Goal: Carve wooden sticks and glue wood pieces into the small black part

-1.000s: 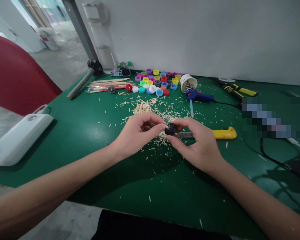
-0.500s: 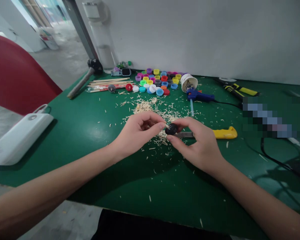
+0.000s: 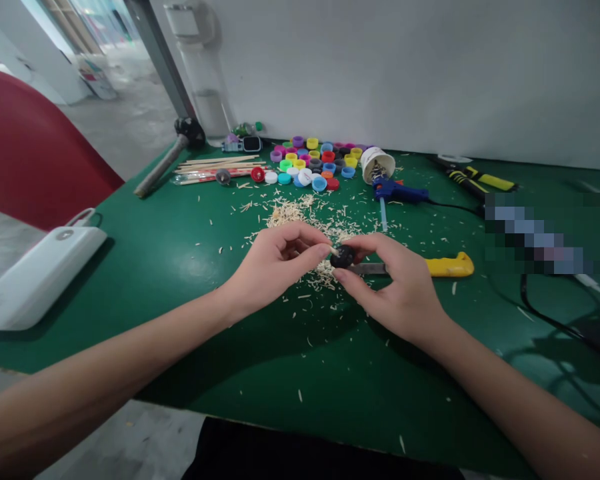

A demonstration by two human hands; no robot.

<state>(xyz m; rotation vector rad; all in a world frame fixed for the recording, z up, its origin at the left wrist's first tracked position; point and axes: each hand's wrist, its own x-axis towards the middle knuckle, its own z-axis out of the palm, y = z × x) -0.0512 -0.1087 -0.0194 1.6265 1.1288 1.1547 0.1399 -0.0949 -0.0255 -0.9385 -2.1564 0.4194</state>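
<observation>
Between my hands is a small round black cap (image 3: 343, 256) with a thin wooden stick (image 3: 335, 251) at its left face. My left hand (image 3: 285, 263) pinches the stick between thumb and forefinger. On the other side, my right hand (image 3: 397, 287) grips the cap by its edge with thumb and fingers. Beneath the right hand lies a yellow-handled knife (image 3: 449, 266), its blade partly covered by my fingers. Pale wood shavings (image 3: 293, 215) are heaped on the green table (image 3: 180, 247) under and behind both hands.
Colourful bottle caps (image 3: 315, 163), wooden sticks (image 3: 220, 163) and a hammer (image 3: 167, 157) stand along the back. A blue glue gun (image 3: 400, 191) rests by a tipped white cup (image 3: 379, 164). Pliers (image 3: 480, 179) and cables are at right, a white power bank (image 3: 43, 277) at left.
The black cap has turned slightly between my fingers, its face now angled differently. Both hands stay in nearly the same place.
</observation>
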